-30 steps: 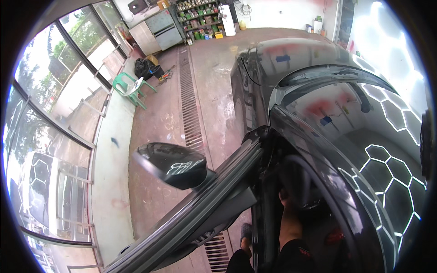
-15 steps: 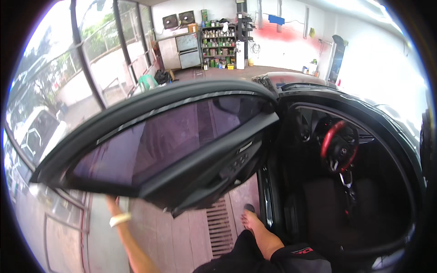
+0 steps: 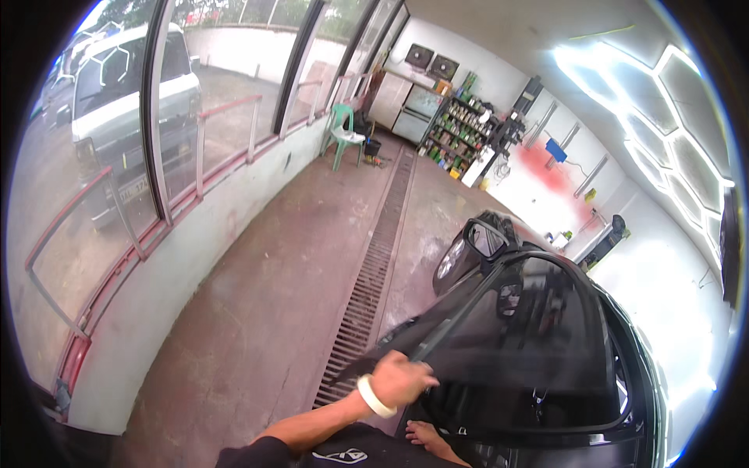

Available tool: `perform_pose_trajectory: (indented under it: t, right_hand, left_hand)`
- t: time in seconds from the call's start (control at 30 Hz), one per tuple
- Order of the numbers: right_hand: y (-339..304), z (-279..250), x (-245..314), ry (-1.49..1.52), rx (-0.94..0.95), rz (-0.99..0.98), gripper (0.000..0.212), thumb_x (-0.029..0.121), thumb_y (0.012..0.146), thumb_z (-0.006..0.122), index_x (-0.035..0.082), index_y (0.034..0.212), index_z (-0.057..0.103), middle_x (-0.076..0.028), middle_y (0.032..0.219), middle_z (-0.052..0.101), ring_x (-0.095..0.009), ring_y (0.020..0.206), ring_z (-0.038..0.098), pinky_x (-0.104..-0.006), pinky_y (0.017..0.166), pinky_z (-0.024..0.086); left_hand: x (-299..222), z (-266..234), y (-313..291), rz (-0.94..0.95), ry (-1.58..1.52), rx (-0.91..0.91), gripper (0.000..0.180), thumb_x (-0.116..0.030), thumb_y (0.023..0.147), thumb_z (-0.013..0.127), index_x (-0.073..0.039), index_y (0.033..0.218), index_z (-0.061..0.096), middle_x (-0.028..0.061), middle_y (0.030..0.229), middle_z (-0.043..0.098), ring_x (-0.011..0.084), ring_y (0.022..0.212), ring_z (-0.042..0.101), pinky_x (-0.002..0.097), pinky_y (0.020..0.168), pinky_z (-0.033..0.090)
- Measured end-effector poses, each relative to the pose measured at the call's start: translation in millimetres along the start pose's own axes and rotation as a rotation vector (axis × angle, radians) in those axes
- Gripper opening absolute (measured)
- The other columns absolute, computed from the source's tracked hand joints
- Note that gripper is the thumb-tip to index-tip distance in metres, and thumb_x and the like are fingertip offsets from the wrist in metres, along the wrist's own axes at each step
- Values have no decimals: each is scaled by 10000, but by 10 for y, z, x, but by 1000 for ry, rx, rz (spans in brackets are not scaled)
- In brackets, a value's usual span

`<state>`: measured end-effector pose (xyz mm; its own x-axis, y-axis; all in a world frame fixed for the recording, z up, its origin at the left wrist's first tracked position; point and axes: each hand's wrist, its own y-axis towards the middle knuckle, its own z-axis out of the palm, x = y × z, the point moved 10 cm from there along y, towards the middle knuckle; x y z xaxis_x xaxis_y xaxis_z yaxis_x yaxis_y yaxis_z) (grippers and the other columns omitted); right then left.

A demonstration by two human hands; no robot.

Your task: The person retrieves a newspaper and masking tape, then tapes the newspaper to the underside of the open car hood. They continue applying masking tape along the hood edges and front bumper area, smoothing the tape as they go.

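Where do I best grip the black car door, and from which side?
I'd grip the car door at its near end, by the grey strip, coming from the left and above. The side mirror sits at the far end, so that end is likely hinged and the near end should swing easiest. The left hand is there; blur hides the exact contact.

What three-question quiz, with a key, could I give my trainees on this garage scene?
1. Short answer: Which hand has the pale ring-shaped band around its wrist?
2. True or false: The green plastic chair stands beside the low white wall.
3. Fill in: A long, slotted ____ runs along the floor between that wall and the shiny black car.

Key:
1. The left hand.
2. True.
3. Drain grating.
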<state>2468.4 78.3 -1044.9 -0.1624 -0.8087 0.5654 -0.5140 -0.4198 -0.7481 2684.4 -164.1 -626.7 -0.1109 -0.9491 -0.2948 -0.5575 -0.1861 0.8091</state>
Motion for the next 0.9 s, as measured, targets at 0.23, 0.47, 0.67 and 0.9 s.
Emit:
perform_pose_trajectory:
  t: [0.23,0.47,0.67,0.9]
  right_hand:
    - [-95,341,-706,-3,144,109,536,428,1032,728,11,1368,713,-71,1126,768,-187,957,706,-355,801,569]
    - [559,637,-548,115,154,186,509,416,1028,728,7,1331,729,-77,1087,763,-192,942,704,-353,794,555]
    - [2292,610,399,214,92,228,523,424,1034,703,-9,1325,735,-109,1084,765,-223,936,706,-368,755,546]
    - [4127,-644,2420,313,-107,246,472,403,1059,640,64,1384,674,-124,1163,754,-238,953,734,-420,782,557]
  left_hand:
    - [232,800,54,-172,-900,691,311,-330,1058,691,-40,1064,801,179,949,794,390,908,763,471,801,591]
    - [2090,1449,0,-764,-858,722,354,-348,1085,681,-22,1178,783,170,1039,810,270,997,780,402,905,571]
    - [4116,2405,75,-948,-835,832,409,-345,1120,644,36,1226,746,116,1058,799,179,1021,728,340,953,563]
    - [7358,2430,-1452,-1328,21,851,560,-439,1027,687,74,1245,735,279,1140,783,378,1068,769,439,936,586]
